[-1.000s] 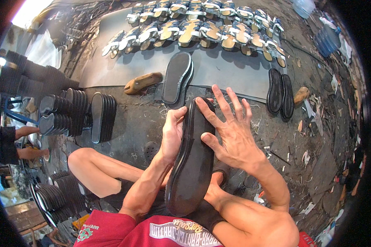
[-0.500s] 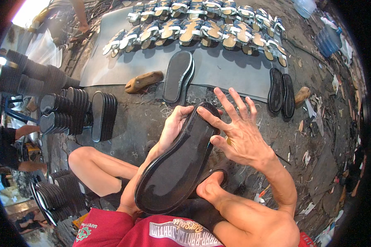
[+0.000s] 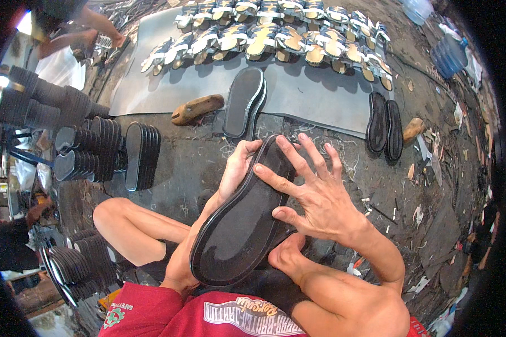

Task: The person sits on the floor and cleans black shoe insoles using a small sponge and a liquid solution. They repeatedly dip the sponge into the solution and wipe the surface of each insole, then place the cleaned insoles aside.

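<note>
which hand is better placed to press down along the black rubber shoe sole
Right. The right hand lies spread flat on the black rubber shoe sole; the left hand only grips its far edge.

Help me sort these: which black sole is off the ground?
The black sole held between the left hand and right hand; the others lie or stand on the ground.

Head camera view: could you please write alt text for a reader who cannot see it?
A seated person holds a black shoe sole, left hand gripping its far edge, right hand spread flat on it. Stacked black soles stand left; finished sandals lie in rows on a grey sheet beyond.
</note>
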Demonstrator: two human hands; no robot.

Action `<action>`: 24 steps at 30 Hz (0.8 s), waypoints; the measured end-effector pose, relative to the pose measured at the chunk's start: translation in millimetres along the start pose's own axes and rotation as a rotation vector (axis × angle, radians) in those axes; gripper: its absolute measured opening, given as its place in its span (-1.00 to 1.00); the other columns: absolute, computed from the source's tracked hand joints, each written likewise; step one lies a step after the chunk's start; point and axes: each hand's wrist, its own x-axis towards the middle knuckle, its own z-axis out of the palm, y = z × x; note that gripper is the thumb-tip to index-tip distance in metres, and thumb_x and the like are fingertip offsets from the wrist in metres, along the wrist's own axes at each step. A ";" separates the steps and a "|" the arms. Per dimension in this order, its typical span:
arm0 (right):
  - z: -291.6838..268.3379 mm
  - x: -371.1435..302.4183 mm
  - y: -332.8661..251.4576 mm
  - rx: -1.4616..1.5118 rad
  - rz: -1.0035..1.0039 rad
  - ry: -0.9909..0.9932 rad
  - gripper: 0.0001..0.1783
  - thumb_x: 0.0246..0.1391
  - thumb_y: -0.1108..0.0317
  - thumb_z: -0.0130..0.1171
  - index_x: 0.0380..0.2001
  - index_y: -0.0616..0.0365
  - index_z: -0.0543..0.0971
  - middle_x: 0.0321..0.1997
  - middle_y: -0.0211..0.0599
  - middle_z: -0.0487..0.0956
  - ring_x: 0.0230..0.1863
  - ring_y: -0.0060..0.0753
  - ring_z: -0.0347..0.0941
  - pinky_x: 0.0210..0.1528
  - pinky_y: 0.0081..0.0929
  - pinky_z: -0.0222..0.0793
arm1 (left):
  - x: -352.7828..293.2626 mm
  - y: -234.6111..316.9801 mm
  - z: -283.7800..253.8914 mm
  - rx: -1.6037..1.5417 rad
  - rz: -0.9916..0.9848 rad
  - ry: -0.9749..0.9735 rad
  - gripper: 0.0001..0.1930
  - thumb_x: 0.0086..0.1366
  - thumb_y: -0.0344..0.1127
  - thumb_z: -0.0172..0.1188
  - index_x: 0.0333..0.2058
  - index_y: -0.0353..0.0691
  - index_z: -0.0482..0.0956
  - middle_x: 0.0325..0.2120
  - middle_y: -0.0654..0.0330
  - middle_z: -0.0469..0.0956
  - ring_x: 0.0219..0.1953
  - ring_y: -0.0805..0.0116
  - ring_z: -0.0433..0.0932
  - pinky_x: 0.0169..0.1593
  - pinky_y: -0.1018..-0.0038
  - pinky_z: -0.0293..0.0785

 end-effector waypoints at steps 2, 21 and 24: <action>-0.5 0.8 -5.0 0.019 -0.008 -0.001 -0.25 0.42 -0.50 -0.16 0.59 -0.73 0.26 0.78 -0.33 0.01 0.74 0.01 -0.17 0.66 0.29 -0.47 | 0.3 2.7 -10.6 -0.015 0.028 -0.032 -0.43 0.62 0.01 -0.26 0.18 -0.32 0.58 -0.04 -0.01 0.73 -0.10 0.19 0.78 0.07 0.26 0.75; 142.4 -112.2 48.8 0.191 0.685 -0.109 -0.30 0.60 -0.20 -0.27 0.29 0.00 0.68 0.78 -0.12 -0.03 0.74 0.19 -0.22 0.65 0.38 -0.34 | -23.2 -53.5 -68.3 -0.233 0.097 0.351 -0.13 0.45 0.31 -0.19 0.30 -0.46 0.48 0.17 -0.19 0.62 0.16 -0.21 0.62 0.33 -0.08 0.49; 178.8 -111.0 51.6 -0.087 0.647 0.092 -0.34 0.58 -0.18 -0.19 0.26 0.01 0.71 0.79 -0.16 -0.06 0.75 0.18 -0.23 0.65 0.40 -0.35 | -15.3 -44.2 -68.3 -0.265 0.124 0.150 -0.17 0.51 0.27 -0.15 0.27 -0.49 0.50 0.11 -0.19 0.65 0.14 -0.17 0.64 0.30 -0.01 0.54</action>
